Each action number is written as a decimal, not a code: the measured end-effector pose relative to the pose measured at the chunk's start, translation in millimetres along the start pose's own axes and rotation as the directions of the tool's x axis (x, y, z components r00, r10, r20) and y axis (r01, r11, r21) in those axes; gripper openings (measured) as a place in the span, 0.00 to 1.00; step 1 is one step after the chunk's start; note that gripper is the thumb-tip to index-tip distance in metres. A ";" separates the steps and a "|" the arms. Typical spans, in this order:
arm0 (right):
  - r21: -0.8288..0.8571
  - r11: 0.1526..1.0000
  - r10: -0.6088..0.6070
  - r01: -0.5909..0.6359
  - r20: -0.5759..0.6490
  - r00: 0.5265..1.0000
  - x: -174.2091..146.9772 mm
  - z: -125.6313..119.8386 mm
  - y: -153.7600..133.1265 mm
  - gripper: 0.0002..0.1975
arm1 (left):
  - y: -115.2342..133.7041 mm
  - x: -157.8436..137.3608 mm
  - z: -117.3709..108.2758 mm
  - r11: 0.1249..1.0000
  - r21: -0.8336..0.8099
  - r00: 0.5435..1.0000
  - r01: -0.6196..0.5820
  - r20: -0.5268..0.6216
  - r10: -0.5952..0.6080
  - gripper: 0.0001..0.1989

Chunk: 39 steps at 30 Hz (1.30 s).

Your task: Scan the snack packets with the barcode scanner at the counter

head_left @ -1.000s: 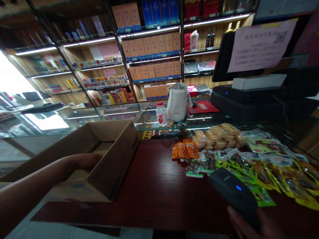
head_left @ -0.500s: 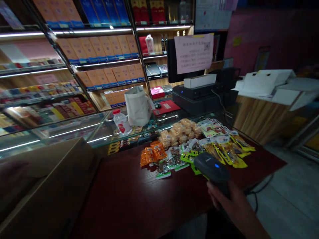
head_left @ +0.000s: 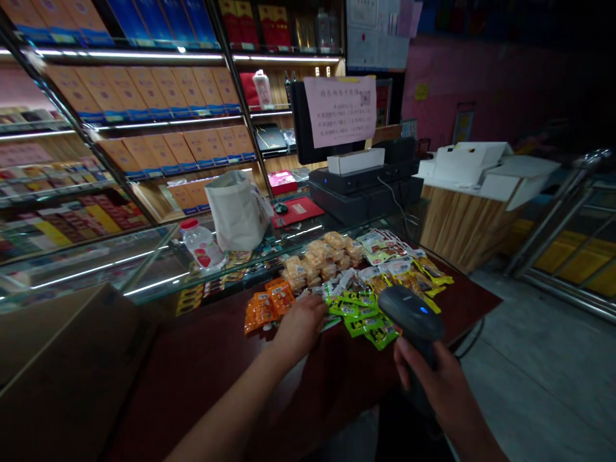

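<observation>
My right hand (head_left: 436, 378) is wrapped around the handle of a dark barcode scanner (head_left: 409, 314) with a lit blue light, its head above the counter. My left hand (head_left: 303, 324) reaches down onto the clear snack packets with green trim, fingers curled together and their tips hidden among them. Just left of it lie orange snack packets (head_left: 267, 305). Bright green packets (head_left: 368, 317) spread between my hands. Behind are a heap of tan wrapped snacks (head_left: 320, 260), yellow-edged packets (head_left: 409, 273) and white-and-green packs (head_left: 382, 246).
A cardboard box (head_left: 72, 359) stands at the left of the dark red counter (head_left: 192, 378). Behind are a plastic jar (head_left: 202, 247), a white bag (head_left: 238, 212) and a monitor (head_left: 301, 122) with a paper sheet. A metal railing (head_left: 572, 212) is at right.
My left hand has come into view and reached onto the snack packets. The view has turned right, and the scanner sits farther right of the green packets, uncovering more of them.
</observation>
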State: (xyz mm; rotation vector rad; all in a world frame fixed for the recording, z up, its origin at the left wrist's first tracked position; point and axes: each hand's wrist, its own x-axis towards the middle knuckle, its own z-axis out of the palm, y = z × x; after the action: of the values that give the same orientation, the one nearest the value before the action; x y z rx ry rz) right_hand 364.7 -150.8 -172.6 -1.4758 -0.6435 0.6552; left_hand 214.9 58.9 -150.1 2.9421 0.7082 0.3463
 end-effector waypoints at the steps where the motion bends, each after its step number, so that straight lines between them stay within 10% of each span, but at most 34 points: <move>1: 0.007 1.000 0.004 -0.004 -0.004 1.000 -0.7 -1.2 -0.1 0.25 | 3.6 9.1 11.0 1.000 0.015 1.000 -0.001 0.017 0.001 0.16; 14: 0.072 0.997 0.009 -0.009 0.013 1.000 6.0 1.9 13.8 0.22 | 7.2 13.9 35.8 1.000 0.017 0.986 -0.016 -0.164 0.019 0.13; 20: 0.063 0.996 0.061 -0.065 0.074 0.995 5.7 23.3 19.8 0.25 | 21.3 -41.7 24.1 0.992 -0.037 0.843 -0.118 -0.532 0.080 0.16; 25: 0.072 0.985 0.151 -0.154 0.046 0.987 -2.1 44.9 17.1 0.25 | 43.4 -89.3 24.9 0.955 -0.125 0.787 -0.270 -0.599 0.144 0.23; 31: 0.103 0.981 0.158 -0.167 0.090 0.983 -6.3 64.0 21.2 0.25 | 48.9 -119.0 26.3 0.939 -0.345 0.769 -0.008 -0.602 -0.215 0.20; 33: 0.107 0.983 0.137 -0.148 0.107 0.985 -7.8 70.5 21.4 0.25 | 48.2 -123.5 22.1 0.770 -0.624 0.728 0.132 -0.466 -0.503 0.23; 35: 0.120 0.984 0.116 -0.130 0.119 0.986 -9.8 76.9 19.5 0.25 | 47.4 -126.2 14.5 0.390 -0.902 0.705 0.185 -0.154 -0.692 0.26; 39: 0.116 0.990 0.066 -0.082 0.137 0.988 -13.9 86.9 13.7 0.24 | 44.6 -131.4 -7.6 -0.262 -0.934 0.752 0.242 0.351 -0.558 0.29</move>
State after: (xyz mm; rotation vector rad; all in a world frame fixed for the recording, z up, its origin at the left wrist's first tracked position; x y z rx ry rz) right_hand 291.1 -102.6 -186.2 -1.3563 -0.6421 0.8418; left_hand 118.7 -40.7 -162.1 0.9923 0.8458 0.7141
